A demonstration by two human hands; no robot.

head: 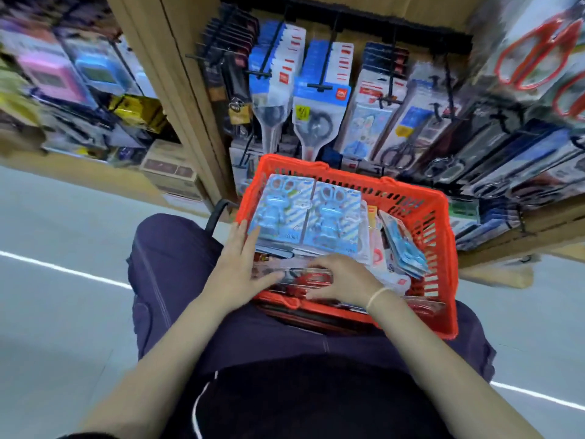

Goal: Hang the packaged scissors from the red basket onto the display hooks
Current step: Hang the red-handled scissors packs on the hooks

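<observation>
Clear red-handled scissors pack (296,278) — both hands touching.

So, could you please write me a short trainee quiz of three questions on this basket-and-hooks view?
1. True or false: the red basket rests on the person's lap.
2. Which packs lie flat on top at the basket's far end? A) two blue scissor packs B) two padlocks C) two calculators
3. Fill in: both the left hand and the right hand are on a clear pack with ___ scissors at the basket's near edge.

Key: 1 true; 2 A; 3 red
</observation>
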